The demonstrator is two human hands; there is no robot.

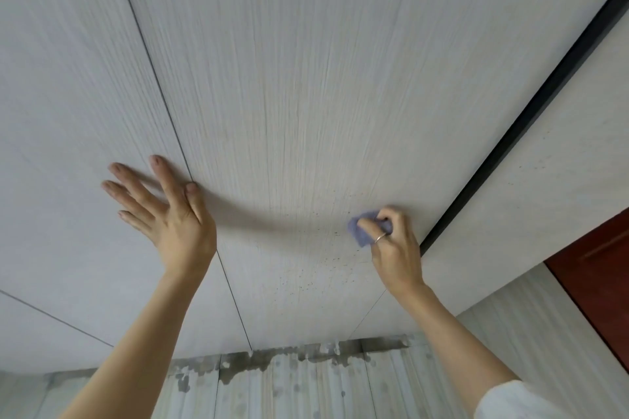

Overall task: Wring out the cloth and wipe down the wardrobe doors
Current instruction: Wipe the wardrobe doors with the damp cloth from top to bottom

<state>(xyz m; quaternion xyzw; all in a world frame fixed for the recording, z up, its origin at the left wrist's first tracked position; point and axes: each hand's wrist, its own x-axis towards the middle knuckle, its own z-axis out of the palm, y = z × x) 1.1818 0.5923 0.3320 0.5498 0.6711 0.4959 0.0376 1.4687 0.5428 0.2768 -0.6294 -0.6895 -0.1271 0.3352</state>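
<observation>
Wiping stage, judging by the layout: wardrobe door (306, 95), pale wood-grain panel, fills most of the view. Neighbouring door (68, 95) sits left of the vertical seam. Dark gap (531, 112) runs along the wiped door's right edge.

Left hand (163, 211) flat against the doors, fingers straight and spread, thumb on the seam, holding nothing.

Right hand (391, 241), ring (380, 237) on one finger, fingers curled round the bunched blue cloth (360, 228), pressing it to the door near its right edge.

Dark specks (306, 282) dot the panel just below and left of the cloth.

Risks:
- Cloth is wadded small, so contact patch is tiny; specks likely get missed or smeared.
- Ring could scratch the panel.
- Bracing push may shift the left door.
- Damp cloth may leave streaks along the grain.
</observation>
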